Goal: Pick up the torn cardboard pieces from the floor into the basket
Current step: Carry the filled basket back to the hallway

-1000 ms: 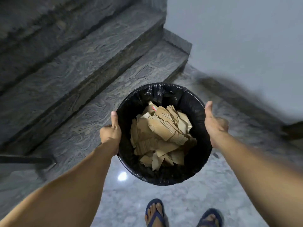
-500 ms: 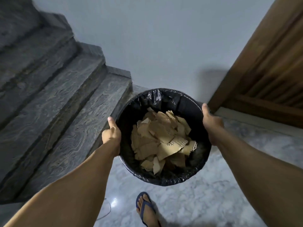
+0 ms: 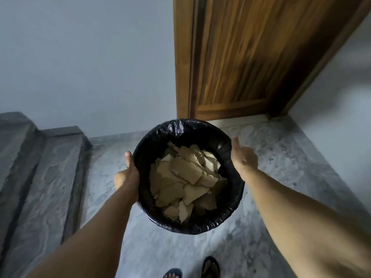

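Carrying basket (image 3: 186, 227) off the floor (image 3: 281, 157), left hand (image 3: 128, 173) and right hand (image 3: 242, 157) each grip clenched on opposite rim sides for level balance; cardboard (image 3: 184, 177) piled inside.

A grey marble floor (image 3: 281, 157) is bounded by pale walls (image 3: 90, 57), a wooden door (image 3: 251, 57) and grey stone steps (image 3: 40, 167).

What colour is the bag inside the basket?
Black and shiny. The bag lines the basket, seen best in the head view.
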Available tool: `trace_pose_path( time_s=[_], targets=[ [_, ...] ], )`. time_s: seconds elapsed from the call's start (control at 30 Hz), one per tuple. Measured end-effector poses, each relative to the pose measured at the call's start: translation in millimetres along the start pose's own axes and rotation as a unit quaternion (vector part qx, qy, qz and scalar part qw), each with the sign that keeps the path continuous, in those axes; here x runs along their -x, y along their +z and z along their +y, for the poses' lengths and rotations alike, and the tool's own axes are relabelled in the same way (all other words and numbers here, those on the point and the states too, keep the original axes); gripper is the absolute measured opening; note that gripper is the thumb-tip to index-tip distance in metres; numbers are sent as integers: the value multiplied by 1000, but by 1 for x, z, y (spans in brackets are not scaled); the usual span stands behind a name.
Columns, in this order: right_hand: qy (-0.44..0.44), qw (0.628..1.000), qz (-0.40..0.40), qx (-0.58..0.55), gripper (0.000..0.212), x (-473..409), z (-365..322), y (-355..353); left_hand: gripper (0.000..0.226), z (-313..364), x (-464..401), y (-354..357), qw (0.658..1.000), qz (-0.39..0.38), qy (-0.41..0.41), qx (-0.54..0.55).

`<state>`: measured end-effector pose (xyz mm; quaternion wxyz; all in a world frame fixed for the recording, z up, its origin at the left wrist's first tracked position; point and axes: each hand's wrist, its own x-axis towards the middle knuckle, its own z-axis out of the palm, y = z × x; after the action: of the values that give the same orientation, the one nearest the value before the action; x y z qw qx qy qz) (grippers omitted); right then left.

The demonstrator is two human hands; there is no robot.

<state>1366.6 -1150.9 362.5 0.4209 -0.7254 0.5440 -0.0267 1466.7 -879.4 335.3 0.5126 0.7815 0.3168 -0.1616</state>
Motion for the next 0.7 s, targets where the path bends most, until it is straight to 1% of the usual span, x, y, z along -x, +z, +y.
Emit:
trace_pose_path(
  time_s=[0.13,0.27,0.37,0.47,0.53,0.57,0.63,0.7],
  targets=[
    [20,999,34,6,78,10,28,-37,88,9,24,16,997,-53,22,-55],
    [89,994,58,-17,72,33,59,-69,86,11,44,34,989,-104,51,-94],
    [138,989,49,-8,54,59,91,-85,96,7,64,43,975,-157,81,-132],
    [186,980,46,-59,27,84,131,-95,111,-3,77,55,966,-196,93,-140],
    [206,973,59,-92,13,101,156,-102,109,-9,91,60,960,-218,91,-151],
    [210,970,73,-96,12,110,167,-105,108,-13,98,63,957,-228,95,-155],
    [208,968,104,-94,23,126,183,-110,108,-17,118,63,951,-239,107,-166],
    [215,963,129,-101,31,143,197,-115,108,-24,136,65,942,-243,141,-186]
  ],
)
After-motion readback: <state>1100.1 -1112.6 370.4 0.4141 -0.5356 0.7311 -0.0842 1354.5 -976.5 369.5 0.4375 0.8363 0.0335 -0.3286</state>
